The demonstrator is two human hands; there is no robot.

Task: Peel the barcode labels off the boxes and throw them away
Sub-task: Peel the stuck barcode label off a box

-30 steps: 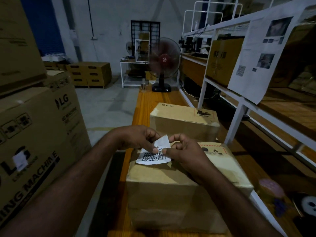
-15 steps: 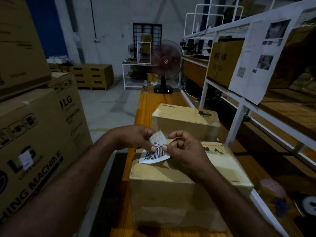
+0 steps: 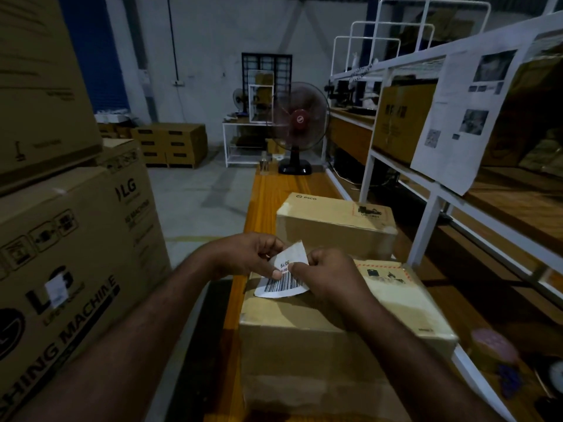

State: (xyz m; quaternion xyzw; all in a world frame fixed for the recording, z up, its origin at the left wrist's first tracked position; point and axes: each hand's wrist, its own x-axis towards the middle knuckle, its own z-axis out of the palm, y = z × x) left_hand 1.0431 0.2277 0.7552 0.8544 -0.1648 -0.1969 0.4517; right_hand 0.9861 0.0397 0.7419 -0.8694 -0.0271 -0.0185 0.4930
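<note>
head view | centre: barcode label [image 3: 281, 280] pinched by left hand [image 3: 246, 257] and right hand [image 3: 329, 278], fingertips [image 3: 276, 274] clamped on its lifted, curled upper part | lower edge low on near box [image 3: 335, 330] top, stuck or free unclear | peel judged nearly done, discard not yet done | lower left: white sticker [image 3: 56, 289] on big carton [image 3: 91, 239], maybe left to peel

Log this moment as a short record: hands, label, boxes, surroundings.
left hand: fingers pinch the barcode label at its left side
right hand: fingers pinch the same label at its right side
label state: upper part lifted and curled; lower edge over the top of the near box; whether stuck cannot be told
near box: on the wooden bench, under both hands
far box: behind it, marked PICO, untouched
surroundings: fan at the bench's far end; LG carton at left
</note>
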